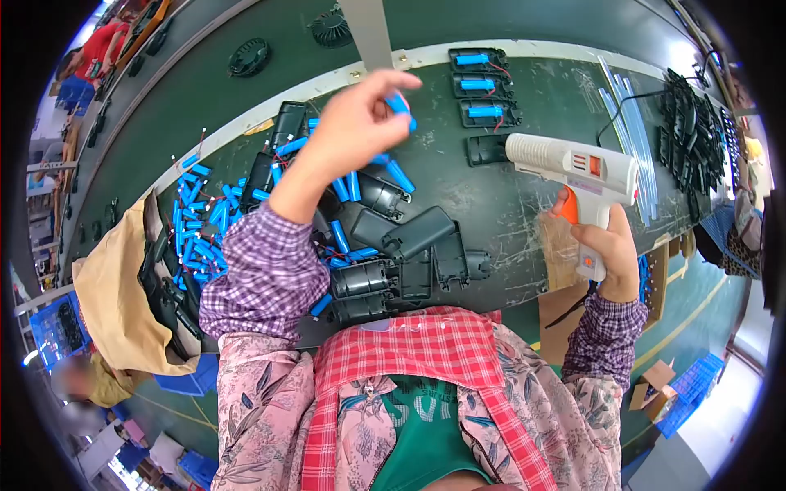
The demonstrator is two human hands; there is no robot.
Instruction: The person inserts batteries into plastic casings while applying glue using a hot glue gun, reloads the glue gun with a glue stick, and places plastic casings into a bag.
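Observation:
My left hand (348, 127) is raised over the table's middle, its fingers closed around a blue cylindrical battery (398, 104). My right hand (610, 250) grips the handle of a white hot glue gun (585, 164), with a finger by its orange trigger. The gun's nozzle end points left, close to a black plastic casing (485, 151) with no battery showing in it. Beyond that casing, three more black casings lie in a column, each with a blue battery (483, 112) and red wire inside. Loose batteries (399, 175) and casings lie under and around my left forearm.
A heap of blue batteries (192, 233) lies left, beside an open brown paper bag (119, 278) of black parts. Casings (422, 233) pile near the front edge. Clear glue sticks (630, 139) and a heap of black parts (692, 135) are at right. Other people (98, 53) are at left.

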